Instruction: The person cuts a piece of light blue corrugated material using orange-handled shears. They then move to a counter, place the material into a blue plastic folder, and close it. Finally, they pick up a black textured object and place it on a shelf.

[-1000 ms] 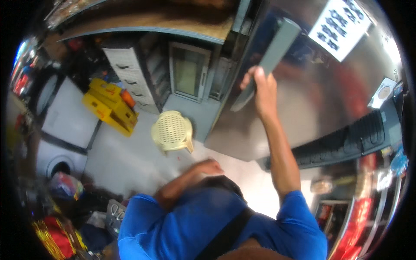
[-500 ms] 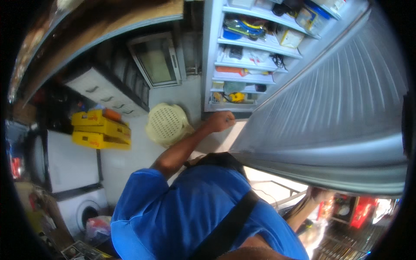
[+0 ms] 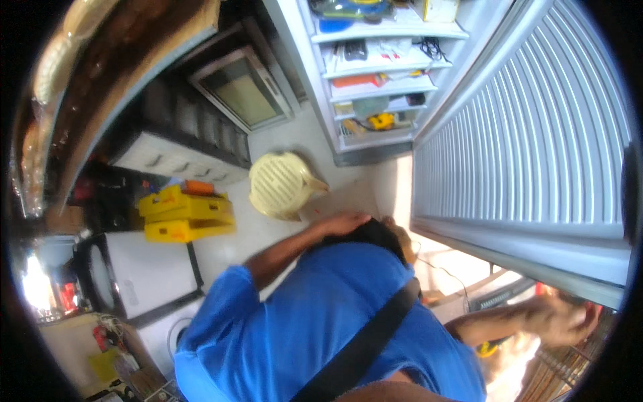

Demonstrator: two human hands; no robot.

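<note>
My left hand (image 3: pixel 348 222) lies at my waist, by the dark cloth (image 3: pixel 378 236) below my blue shirt. Its fingers are not clear enough to read. My right arm stretches out to the lower right, and my right hand (image 3: pixel 562 321) is smeared by motion. That hand is just beyond the lower edge of a large ribbed pale metal door (image 3: pixel 516 154), close to a small red thing (image 3: pixel 592 316) I cannot make out. A thin dark cable (image 3: pixel 450 273) curves over the bright floor between my body and the door.
A white shelf unit (image 3: pixel 382 87) holding tools and small goods stands ahead. Left of it are a cream plastic stool (image 3: pixel 278 184), a drawer cabinet (image 3: pixel 174 161), stacked yellow boxes (image 3: pixel 184 214) and a white appliance (image 3: pixel 154 271). A framed glass panel (image 3: pixel 241 90) leans behind.
My left hand has come back from near the shelf's base to my waist. My right hand has reached farther out to the right. The whole view has turned, and the ribbed door looks sharper.
</note>
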